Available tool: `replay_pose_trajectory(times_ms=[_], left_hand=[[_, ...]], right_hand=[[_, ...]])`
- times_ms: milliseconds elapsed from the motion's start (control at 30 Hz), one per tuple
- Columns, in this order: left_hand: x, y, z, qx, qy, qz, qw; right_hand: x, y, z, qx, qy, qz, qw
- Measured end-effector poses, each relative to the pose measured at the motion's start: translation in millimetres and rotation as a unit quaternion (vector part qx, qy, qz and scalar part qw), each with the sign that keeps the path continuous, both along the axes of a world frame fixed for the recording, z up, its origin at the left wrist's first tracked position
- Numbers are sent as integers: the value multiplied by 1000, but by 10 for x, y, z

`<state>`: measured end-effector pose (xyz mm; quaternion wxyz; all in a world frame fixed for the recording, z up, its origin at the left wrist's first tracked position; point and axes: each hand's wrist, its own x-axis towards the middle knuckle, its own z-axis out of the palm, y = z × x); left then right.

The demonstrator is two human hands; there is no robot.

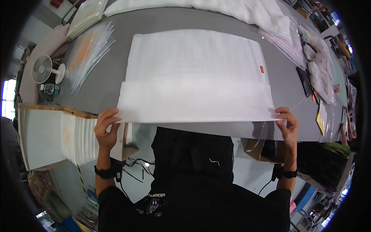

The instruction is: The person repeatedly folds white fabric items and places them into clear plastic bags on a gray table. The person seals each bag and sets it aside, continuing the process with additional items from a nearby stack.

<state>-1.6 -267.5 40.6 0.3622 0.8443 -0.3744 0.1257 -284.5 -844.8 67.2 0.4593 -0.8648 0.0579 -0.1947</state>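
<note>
A white cloth lies spread on the grey table, its near part folded back over itself. My left hand pinches the near left corner between thumb and fingers. At the near right corner, my right hand grips the cloth the same way. The near edge is stretched straight between both hands, close to the table's front edge. A small orange-red tag shows at the cloth's right side.
More white fabric lies along the far side. Clear plastic bags, a small white fan and a plastic bottle are at left. An open carton holds stacked packets below them. Plastic-wrapped white items lie at right.
</note>
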Motion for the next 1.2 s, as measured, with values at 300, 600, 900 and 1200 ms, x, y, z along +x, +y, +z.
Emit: replay_pose_trajectory(times_ms=[300, 600, 900, 1200], left_hand=[[1074, -786, -180, -243, 93, 122, 958], [1435, -1838, -130, 66, -123, 152, 978], [529, -2941, -398, 220, -53, -146, 963], [426, -2308, -71, 51, 60, -92, 993]], right_hand=[[1597, -261, -458, -109, -48, -270, 955], [1765, -427, -574, -316, 47, -303, 898], [1396, -274, -264, -60, 224, -241, 942], [2420, 990, 745, 179, 50, -40, 982]])
